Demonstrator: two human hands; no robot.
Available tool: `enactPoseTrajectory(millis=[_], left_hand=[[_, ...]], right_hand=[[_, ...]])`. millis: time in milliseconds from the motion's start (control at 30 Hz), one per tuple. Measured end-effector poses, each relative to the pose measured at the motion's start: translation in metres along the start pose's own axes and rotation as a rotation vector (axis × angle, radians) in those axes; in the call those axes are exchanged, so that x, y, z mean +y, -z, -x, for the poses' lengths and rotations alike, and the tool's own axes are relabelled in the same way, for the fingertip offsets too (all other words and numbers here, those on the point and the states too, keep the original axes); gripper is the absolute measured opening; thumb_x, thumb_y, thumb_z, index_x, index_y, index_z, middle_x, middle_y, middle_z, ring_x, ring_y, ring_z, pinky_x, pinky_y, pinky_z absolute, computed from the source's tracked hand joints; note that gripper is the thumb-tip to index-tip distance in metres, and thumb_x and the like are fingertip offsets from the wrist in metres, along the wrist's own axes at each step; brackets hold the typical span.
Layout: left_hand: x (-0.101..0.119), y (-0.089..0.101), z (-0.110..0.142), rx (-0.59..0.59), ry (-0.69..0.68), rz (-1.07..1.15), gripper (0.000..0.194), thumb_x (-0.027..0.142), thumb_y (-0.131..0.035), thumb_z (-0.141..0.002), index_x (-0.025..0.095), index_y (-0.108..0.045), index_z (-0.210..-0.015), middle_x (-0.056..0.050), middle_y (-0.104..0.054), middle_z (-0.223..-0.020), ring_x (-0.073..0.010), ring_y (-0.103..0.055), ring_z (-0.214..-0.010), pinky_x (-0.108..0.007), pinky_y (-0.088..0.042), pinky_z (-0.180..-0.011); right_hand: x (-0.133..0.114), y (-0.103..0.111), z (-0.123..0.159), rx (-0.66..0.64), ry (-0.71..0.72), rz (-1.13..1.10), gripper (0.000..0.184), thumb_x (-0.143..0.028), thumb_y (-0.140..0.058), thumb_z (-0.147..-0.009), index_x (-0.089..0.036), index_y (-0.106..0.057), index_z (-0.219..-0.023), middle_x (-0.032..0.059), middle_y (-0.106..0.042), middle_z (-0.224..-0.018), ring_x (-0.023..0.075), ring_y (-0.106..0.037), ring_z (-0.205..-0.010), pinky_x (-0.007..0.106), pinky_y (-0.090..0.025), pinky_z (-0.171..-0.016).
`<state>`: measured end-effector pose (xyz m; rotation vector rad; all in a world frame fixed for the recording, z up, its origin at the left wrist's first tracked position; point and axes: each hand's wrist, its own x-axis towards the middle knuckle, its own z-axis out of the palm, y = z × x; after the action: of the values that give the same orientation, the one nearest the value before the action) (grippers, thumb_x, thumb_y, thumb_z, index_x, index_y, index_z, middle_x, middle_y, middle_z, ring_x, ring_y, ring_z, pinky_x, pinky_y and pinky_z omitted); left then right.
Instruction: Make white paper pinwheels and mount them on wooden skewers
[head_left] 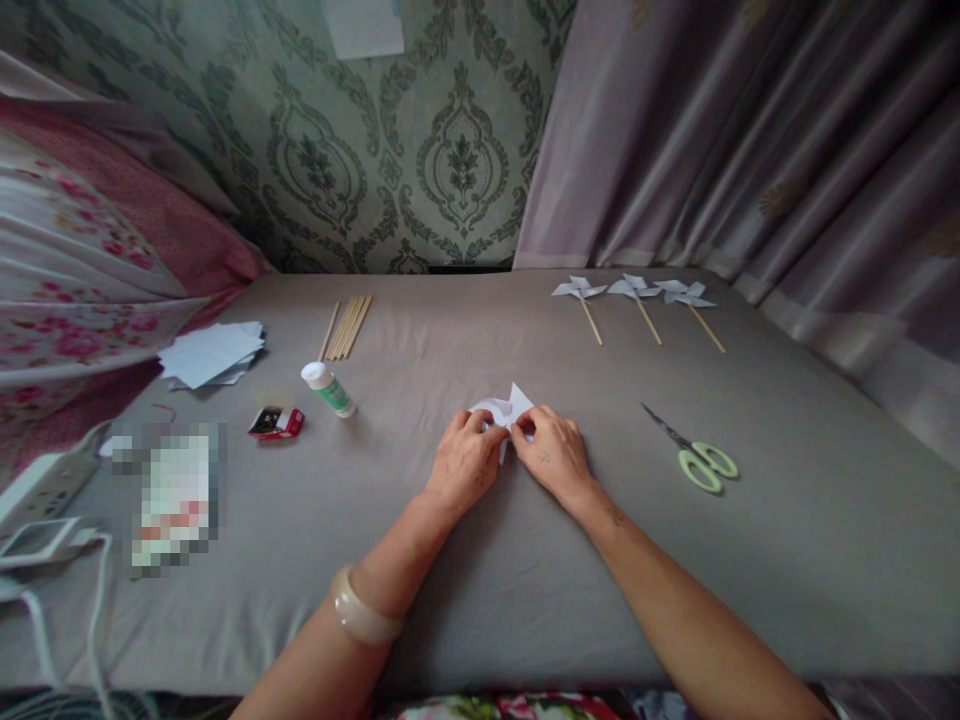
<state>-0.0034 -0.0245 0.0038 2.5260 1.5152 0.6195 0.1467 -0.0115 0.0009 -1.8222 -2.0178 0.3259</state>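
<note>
Both my hands meet over a white paper pinwheel [517,400] in the middle of the table, its points folded inward. My left hand [470,450] pinches its left side, thumb and fingers pressed at the centre. From the other side my right hand [551,448] grips the paper, fingertips almost touching those of the left. The fingers cover most of the pinwheel's centre. Scissors [697,455] with green handles lie to the right of my right hand, blades pointing away. Left of my left hand a white and green glue stick [330,390] stands by a small red box [276,422] of dark bits.
Three finished pinwheels on sticks [634,290] lie at the back right. Several loose wooden sticks [350,328] and a stack of white paper [212,355] are at the back left. A power strip [45,485] with cables sits at the left edge, near a blurred-out object [176,500].
</note>
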Motion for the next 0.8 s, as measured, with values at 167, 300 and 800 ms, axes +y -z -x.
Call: enactPoseTrajectory(millis=[167,300,800], left_hand=[[0.001,0.001,0.0,-0.005,0.005,0.002,0.029,0.016,-0.046,-0.09,0.022,-0.07,-0.104,-0.008,-0.062,-0.109,-0.0217,-0.052,-0.096,-0.036,-0.047,-0.088],[0.002,0.001,-0.001,-0.023,0.012,-0.01,0.03,0.016,-0.045,-0.091,0.022,-0.07,-0.105,-0.008,-0.062,-0.109,-0.0221,-0.052,-0.098,-0.037,-0.046,-0.089],[0.002,0.001,0.0,-0.013,0.007,-0.006,0.028,0.016,-0.046,-0.09,0.022,-0.071,-0.103,-0.008,-0.062,-0.108,-0.0219,-0.052,-0.096,-0.037,-0.047,-0.089]], right_hand=[[0.0,0.001,0.0,0.011,0.028,-0.047,0.011,-0.02,-0.054,-0.086,-0.019,-0.066,-0.087,0.0058,-0.069,-0.094,0.0196,-0.063,-0.09,0.032,-0.039,-0.08],[0.0,0.002,0.0,0.01,0.054,-0.074,0.014,-0.019,-0.055,-0.087,-0.02,-0.068,-0.091,0.0055,-0.069,-0.097,0.0192,-0.063,-0.091,0.031,-0.039,-0.082],[0.0,0.016,0.001,-0.087,0.207,0.063,0.026,-0.017,-0.049,-0.09,-0.021,-0.07,-0.105,0.0073,-0.067,-0.102,0.0206,-0.058,-0.098,0.031,-0.038,-0.084]])
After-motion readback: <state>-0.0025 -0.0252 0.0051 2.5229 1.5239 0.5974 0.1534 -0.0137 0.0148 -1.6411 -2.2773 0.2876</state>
